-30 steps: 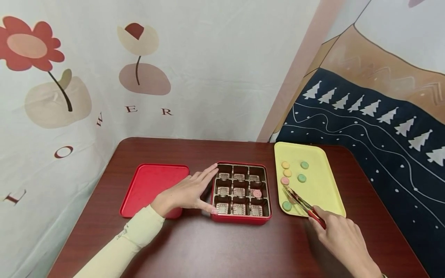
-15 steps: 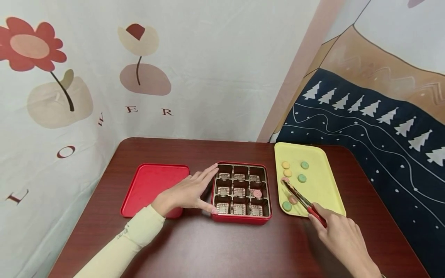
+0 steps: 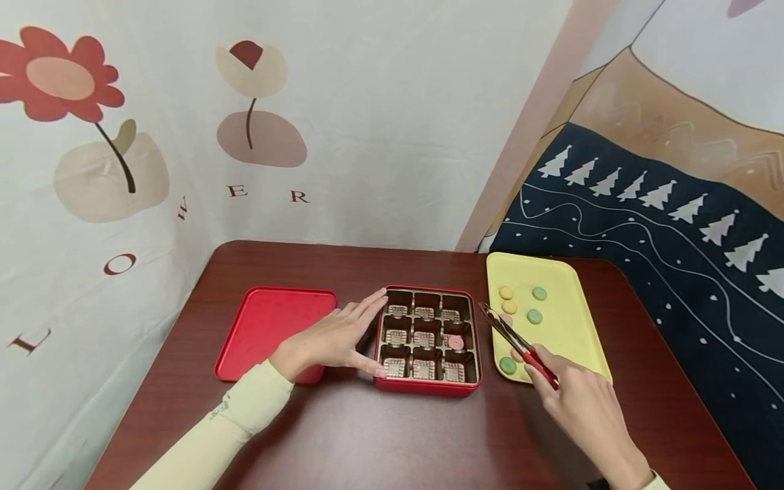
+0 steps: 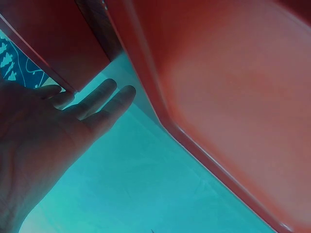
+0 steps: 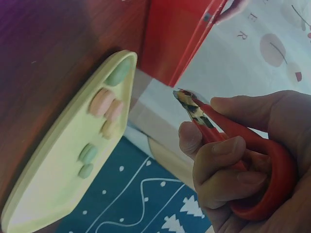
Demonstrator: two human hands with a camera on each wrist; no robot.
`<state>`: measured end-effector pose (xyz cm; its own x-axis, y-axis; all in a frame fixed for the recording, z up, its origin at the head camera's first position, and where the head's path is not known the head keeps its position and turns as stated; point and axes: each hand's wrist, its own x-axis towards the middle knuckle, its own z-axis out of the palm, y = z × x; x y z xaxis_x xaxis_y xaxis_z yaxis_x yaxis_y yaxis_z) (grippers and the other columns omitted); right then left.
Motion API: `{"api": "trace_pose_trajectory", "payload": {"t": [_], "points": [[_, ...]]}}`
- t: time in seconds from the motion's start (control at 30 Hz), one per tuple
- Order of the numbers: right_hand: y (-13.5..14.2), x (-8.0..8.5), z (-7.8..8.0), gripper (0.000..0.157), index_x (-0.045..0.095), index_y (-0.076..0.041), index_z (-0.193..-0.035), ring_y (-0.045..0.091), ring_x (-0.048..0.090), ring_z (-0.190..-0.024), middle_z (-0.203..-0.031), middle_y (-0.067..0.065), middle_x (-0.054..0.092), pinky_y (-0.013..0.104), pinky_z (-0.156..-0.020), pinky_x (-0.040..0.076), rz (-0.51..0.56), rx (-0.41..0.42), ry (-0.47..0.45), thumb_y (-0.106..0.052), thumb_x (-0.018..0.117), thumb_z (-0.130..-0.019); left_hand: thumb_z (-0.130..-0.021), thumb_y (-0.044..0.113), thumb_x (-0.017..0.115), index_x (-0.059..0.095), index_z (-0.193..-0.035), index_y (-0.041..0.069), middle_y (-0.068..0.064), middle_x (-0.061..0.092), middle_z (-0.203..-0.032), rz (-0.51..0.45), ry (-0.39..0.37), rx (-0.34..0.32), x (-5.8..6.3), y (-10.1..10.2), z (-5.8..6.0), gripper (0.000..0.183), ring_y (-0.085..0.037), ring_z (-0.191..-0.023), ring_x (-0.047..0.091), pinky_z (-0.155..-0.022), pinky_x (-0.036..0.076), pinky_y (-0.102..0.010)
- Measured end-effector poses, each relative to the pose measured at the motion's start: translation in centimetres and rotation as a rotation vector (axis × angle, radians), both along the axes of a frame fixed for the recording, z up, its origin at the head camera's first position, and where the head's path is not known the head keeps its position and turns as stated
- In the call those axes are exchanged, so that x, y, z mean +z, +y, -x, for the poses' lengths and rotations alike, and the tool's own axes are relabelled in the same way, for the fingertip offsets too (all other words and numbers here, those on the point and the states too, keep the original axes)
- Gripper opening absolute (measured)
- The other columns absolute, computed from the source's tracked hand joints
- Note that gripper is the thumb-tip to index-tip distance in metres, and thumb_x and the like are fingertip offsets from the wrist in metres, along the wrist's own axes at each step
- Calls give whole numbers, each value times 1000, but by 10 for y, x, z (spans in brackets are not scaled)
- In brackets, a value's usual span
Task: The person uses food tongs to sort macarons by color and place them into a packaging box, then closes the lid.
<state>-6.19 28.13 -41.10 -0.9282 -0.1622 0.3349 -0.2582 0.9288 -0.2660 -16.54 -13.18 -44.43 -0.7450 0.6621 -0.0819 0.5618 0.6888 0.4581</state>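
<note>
My left hand (image 3: 333, 340) rests along the left side of a red box (image 3: 427, 389), fingers extended to its far corner and thumb at the near corner. The box has a brown divided insert, with a pink macaron (image 3: 455, 341) in the right compartment of the middle row. My right hand (image 3: 584, 398) grips red-handled tongs (image 3: 511, 337). Their metal tips hang over the left edge of a yellow tray (image 3: 569, 340), pointing toward the box, with no macaron visible between them. On the tray lie yellow macarons (image 3: 505, 292), green macarons (image 3: 535, 316) and pink macarons (image 5: 102, 102).
A red lid (image 3: 275, 327) lies flat on the table (image 3: 355, 435) left of the box, partly beneath my left forearm and hand in the head view. Behind the table hangs a printed cloth (image 3: 380, 136) with flowers and trees.
The tongs have swung left and up from the pink macaron toward the box, and my right hand moved left with them. The macarons keep their places. My left hand stays on the box.
</note>
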Motion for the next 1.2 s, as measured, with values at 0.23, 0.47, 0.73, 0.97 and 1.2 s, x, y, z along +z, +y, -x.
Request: {"api": "trace_pose_trajectory", "payload": {"t": [0.23, 0.47, 0.73, 0.97, 1.2], "points": [[-19, 1, 6, 38, 81, -11, -127, 15, 45, -56, -67, -11, 55, 36, -49, 36, 19, 44, 2, -17, 91, -91, -82, 74, 85, 14, -175, 3, -6, 6, -183, 3, 2, -1, 0, 0, 1, 136, -42, -149, 43, -114, 41, -68], [-31, -3, 12, 33, 81, -13, -124, 14, 43, -55, -64, -15, 42, 35, -49, 35, 19, 69, -3, -15, 89, -92, -82, 73, 86, 15, -175, 4, -6, 6, -183, 3, -2, 0, 1, 1, 0, 136, -42, -149, 43, -114, 41, -68], [-38, -10, 20, 35, 81, -8, -126, 15, 44, -54, -64, -12, 47, 35, -49, 38, 12, 89, -5, -15, 89, -93, -82, 73, 86, 15, -175, 4, -5, 6, -183, 3, 3, -1, 1, 1, 0, 136, -42, -148, 43, -114, 41, -68], [-40, -12, 23, 35, 81, -6, -125, 16, 46, -54, -68, -6, 58, 36, -49, 40, -1, 102, -2, -15, 89, -92, -82, 72, 86, 15, -175, 3, -5, 6, -183, -2, 0, 0, 1, 1, -1, 136, -43, -147, 44, -114, 41, -68], [-44, -10, 24, 35, 80, -7, -124, 17, 48, -54, -72, -3, 62, 37, -49, 41, -14, 102, -18, -17, 90, -92, -82, 72, 86, 15, -175, 4, -5, 6, -183, -2, -4, 5, 2, 0, -1, 136, -42, -148, 44, -114, 40, -69]]}}
